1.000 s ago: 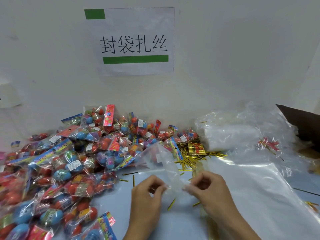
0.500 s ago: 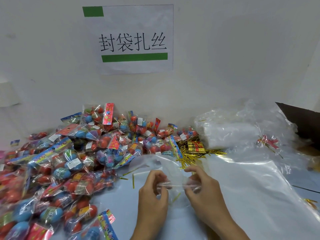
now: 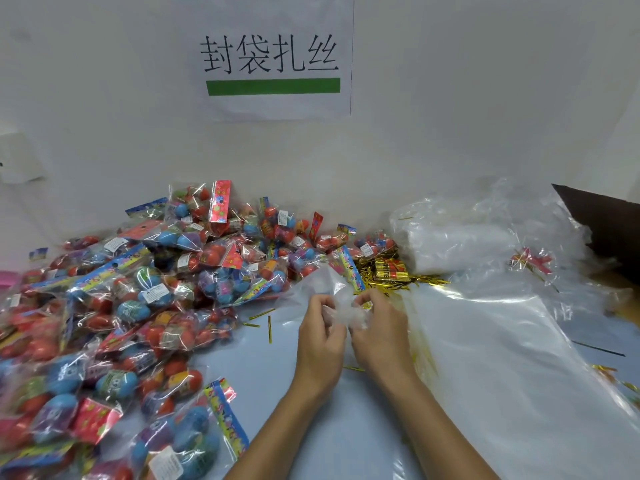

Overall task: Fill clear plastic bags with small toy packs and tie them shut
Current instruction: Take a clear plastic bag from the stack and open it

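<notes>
on the left side a big heap of toy packs point(image 3: 145, 306) covers the table point(image 3: 277, 393), from the near edge up to the wall. each pack is a small clear pouch with red and blue egg shapes and a coloured card strip. some loose gold ties point(image 3: 269, 329) lie on the bare table, just beside the heap.

in the middle the left hand point(image 3: 320, 344) and the right hand point(image 3: 379, 336) are close together, knuckles almost touching. between them is the small clear bag point(image 3: 329, 289). the left hand pinches the crumpled edge of the bag with curled fingers, and the right hand pinches the same edge from the other side. the rest of the bag stands up and away from the hands, toward the heap. i cannot tell if something is inside the bag.

just behind the right hand lies a bundle of gold twist ties point(image 3: 391, 271), with many single ties spread around it. further right a stack of clear bags point(image 3: 457, 244) sits near the wall, and a large clear plastic sheet point(image 3: 502, 358) lies flat over the table. at the far right edge there is a dark brown box point(image 3: 609, 223).
</notes>
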Motion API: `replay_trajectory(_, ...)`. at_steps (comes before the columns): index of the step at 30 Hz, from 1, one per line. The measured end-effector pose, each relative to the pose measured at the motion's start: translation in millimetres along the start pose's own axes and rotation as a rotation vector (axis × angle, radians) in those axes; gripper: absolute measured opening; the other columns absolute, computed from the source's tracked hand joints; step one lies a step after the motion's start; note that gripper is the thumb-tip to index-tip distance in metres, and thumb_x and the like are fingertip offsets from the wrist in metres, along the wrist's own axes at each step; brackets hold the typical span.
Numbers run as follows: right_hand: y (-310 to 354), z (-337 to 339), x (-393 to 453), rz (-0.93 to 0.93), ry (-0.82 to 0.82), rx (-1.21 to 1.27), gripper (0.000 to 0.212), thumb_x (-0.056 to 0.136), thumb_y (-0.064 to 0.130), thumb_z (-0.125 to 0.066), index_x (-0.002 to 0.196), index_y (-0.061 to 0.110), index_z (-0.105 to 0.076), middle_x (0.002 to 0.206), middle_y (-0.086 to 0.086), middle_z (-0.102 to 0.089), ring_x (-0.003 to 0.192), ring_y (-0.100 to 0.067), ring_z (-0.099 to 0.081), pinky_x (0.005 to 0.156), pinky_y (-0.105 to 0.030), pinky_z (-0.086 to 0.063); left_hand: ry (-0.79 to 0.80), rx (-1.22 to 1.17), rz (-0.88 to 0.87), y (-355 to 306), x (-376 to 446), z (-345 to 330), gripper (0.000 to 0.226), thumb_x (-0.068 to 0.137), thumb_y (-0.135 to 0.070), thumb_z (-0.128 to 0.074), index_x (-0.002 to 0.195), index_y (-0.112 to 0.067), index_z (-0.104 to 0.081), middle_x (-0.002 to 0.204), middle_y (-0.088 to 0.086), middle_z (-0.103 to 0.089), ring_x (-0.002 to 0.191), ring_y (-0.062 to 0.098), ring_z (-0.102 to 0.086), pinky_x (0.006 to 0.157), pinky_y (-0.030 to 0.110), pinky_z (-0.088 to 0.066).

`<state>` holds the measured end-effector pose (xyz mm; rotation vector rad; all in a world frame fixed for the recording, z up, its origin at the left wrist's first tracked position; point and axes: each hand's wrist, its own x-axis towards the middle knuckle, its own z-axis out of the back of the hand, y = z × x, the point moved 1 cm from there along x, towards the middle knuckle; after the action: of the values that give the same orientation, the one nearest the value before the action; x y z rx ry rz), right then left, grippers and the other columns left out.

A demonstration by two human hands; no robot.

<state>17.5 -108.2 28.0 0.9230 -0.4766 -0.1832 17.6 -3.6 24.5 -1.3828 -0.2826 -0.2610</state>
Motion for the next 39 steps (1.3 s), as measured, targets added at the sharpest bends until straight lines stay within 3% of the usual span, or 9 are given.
replay_trajectory(5,-11.3,-3.5,-4.0,0.009,-0.024,0.014,0.041,0.074,0.004,-0.076,0.077,0.034,-0.048,0.055,0.005,-0.050,0.051,-0.010,-0.044,0.049,-0.030,-0.034,-0.073,0.114,-0.054,12.8,0.1,2.3,0.039,0.075,0.006,-0.064,0.094,-0.025,-0.048,0.087,-0.007,-0.052,0.069,0.008,-0.044,0.063,0.015,-0.036)
replay_trajectory(11,-10.4,-4.1,-3.9,0.050,-0.043,0.073,0.043,0.074,-0.006,-0.068,0.072,0.033,-0.049,0.048,0.005,-0.039,0.052,-0.010,-0.041,0.046,-0.025,-0.028,-0.173,0.207,-0.083,15.2,1.2,7.5,0.043,0.073,0.007,-0.065,0.078,-0.031,-0.047,0.064,-0.009,-0.050,0.056,0.006,-0.043,0.050,0.012,-0.033)
replay_trajectory(16,-9.8,-1.1,-5.1,0.055,0.000,0.126,0.040,0.075,-0.001,-0.070,0.087,0.035,-0.057,0.050,0.004,-0.042,0.051,-0.010,-0.041,0.048,-0.024,-0.031,-0.125,0.327,-0.098,15.4,0.3,14.1,0.039,0.073,-0.002,-0.074,0.085,-0.029,-0.049,0.054,-0.007,-0.043,0.057,0.006,-0.047,0.050,0.013,-0.034)
replay_trajectory(20,-9.7,-1.7,-6.9,0.029,-0.004,0.011,0.025,0.076,0.008,-0.073,0.077,0.030,-0.061,0.052,0.002,-0.049,0.050,-0.016,-0.041,0.055,-0.037,-0.039,-0.263,0.442,-0.034,14.3,1.7,20.8,0.025,0.080,-0.005,-0.069,0.082,-0.025,-0.053,0.051,-0.001,-0.044,0.052,0.016,-0.045,0.049,0.033,-0.030)
replay_trajectory(22,-9.5,-0.7,-7.8,-0.052,-0.086,-0.027,0.015,0.081,0.018,-0.069,0.074,0.024,-0.058,0.057,0.004,-0.053,0.056,-0.017,-0.049,0.055,-0.037,-0.042,-0.386,0.508,-0.008,11.3,2.3,24.4,0.018,0.086,-0.005,-0.063,0.087,-0.022,-0.055,0.056,0.002,-0.047,0.059,0.031,-0.051,0.051,0.037,-0.032)
replay_trajectory(25,-8.5,1.8,-9.5,-0.099,-0.184,-0.038,0.016,0.079,0.013,-0.061,0.076,0.025,-0.049,0.069,0.004,-0.056,0.069,-0.023,-0.054,0.058,-0.037,-0.042,-0.512,0.475,-0.060,8.1,3.6,30.6,0.024,0.084,0.003,-0.057,0.097,-0.017,-0.056,0.084,0.003,-0.055,0.073,0.027,-0.052,0.062,0.033,-0.036)
replay_trajectory(31,-5.7,3.1,-13.7,-0.013,-0.115,0.109,0.044,0.073,-0.004,-0.064,0.104,0.026,-0.060,0.095,0.006,-0.064,0.082,-0.011,-0.059,0.073,-0.030,-0.050,-0.221,0.271,-0.150,5.7,5.7,25.6,0.043,0.073,0.016,-0.057,0.098,-0.020,-0.058,0.099,0.000,-0.060,0.090,0.010,-0.057,0.078,0.015,-0.045)
replay_trajectory(35,-3.1,-0.6,-17.2,0.102,-0.085,0.100,0.047,0.066,-0.002,-0.073,0.095,0.031,-0.057,0.086,0.008,-0.064,0.079,-0.014,-0.057,0.068,-0.023,-0.045,-0.080,0.263,-0.227,4.9,2.0,18.2,0.044,0.063,0.013,-0.067,0.089,-0.020,-0.057,0.088,-0.006,-0.059,0.086,0.001,-0.054,0.075,0.007,-0.039)
replay_trajectory(39,-2.8,1.1,-19.0,0.082,-0.193,0.065,0.039,0.067,-0.008,-0.063,0.077,0.027,-0.052,0.064,0.009,-0.054,0.060,-0.018,-0.047,0.056,-0.036,-0.040,-0.167,0.318,-0.234,2.8,-0.3,17.4,0.040,0.059,0.018,-0.056,0.068,-0.018,-0.044,0.065,-0.011,-0.043,0.065,0.002,-0.041,0.057,0.013,-0.031)
